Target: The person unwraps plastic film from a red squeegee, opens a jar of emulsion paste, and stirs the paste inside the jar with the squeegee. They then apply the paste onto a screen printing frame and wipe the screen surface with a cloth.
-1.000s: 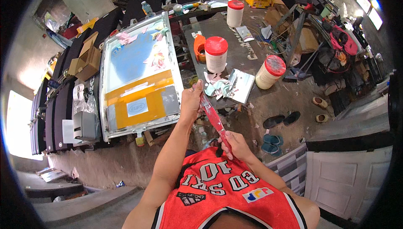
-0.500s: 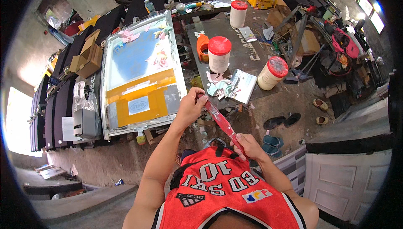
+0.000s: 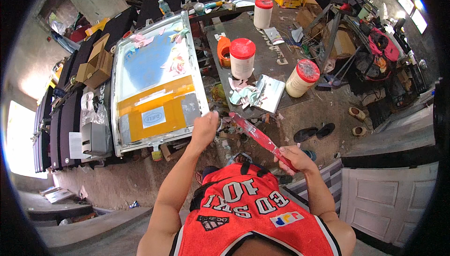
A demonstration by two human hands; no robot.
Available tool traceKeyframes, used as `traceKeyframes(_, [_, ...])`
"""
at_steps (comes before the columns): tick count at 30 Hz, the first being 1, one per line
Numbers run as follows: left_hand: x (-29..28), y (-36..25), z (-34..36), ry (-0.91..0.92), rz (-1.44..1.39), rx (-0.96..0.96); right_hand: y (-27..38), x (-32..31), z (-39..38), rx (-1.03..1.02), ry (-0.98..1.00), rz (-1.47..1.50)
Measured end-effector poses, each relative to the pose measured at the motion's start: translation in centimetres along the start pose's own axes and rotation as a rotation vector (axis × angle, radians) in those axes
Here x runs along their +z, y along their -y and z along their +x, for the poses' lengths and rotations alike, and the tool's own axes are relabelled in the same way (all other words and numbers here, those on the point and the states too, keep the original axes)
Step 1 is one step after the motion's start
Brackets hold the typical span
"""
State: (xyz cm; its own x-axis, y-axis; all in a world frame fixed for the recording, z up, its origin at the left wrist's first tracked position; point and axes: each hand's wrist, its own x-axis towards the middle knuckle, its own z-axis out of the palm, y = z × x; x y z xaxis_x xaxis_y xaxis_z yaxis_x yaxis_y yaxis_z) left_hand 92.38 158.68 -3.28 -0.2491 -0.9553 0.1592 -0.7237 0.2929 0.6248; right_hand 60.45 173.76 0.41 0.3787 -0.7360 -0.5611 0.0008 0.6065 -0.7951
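My left hand (image 3: pixel 204 128) has curled fingers beside the lower right corner of a white-framed printing screen (image 3: pixel 198 96) with yellow tape, a blue middle and pastel scraps; whether it grips anything is hidden. My right hand (image 3: pixel 293 160) is closed round the lower end of a paint-smeared red squeegee (image 3: pixel 255 134), angled up-left with its far tip free. Beyond it, on a dark worktable (image 3: pixel 260 52), stand three red-lidded white tubs (image 3: pixel 242 64), an orange holder (image 3: pixel 224 45), crumpled pastel scraps (image 3: pixel 239 96) and a silvery sheet (image 3: pixel 271 92).
Stacked black slabs (image 3: pixel 68 134), a cardboard box (image 3: pixel 96 64) and a grey dispenser (image 3: pixel 93 141) line the left. Black slippers (image 3: pixel 307 134) and pale shoes (image 3: pixel 357 114) lie on the littered floor. A cluttered metal stand (image 3: pixel 330 40) and a white panelled door (image 3: pixel 375 199) are at the right.
My left hand has let go of the squeegee and moved down-left beside the screen's corner. My right hand has moved right, still holding the squeegee, whose free end has shifted right.
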Motion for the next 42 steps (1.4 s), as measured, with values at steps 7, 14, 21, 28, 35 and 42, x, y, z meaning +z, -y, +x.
traceKeyframes(7, [-0.4,-2.1,-3.8,0.351,-0.721,-0.210,0.0,0.9,1.1,-0.034,0.066,0.042])
traceKeyframes(14, [-0.2,-3.8,-5.5,0.278,-1.479,-0.363,-0.7,4.3,3.3,-0.127,0.135,-0.011])
traceKeyframes(21, [-1.9,-4.0,-7.9,-0.293,-1.352,-0.428,-1.4,11.0,5.4,-0.124,0.254,-0.061])
traceKeyframes(28, [-7.8,0.8,-10.8,-0.983,-1.114,-0.471,-1.7,17.8,8.2,-0.280,0.297,-0.575])
traceKeyframes(35, [-10.1,5.5,-16.8,-1.028,-1.251,-0.399,-1.1,22.9,10.5,-0.172,0.369,-0.665])
traceKeyframes(42, [-14.6,8.3,-20.4,-0.945,-1.485,-0.141,-1.0,27.9,11.3,-0.077,0.432,-0.525])
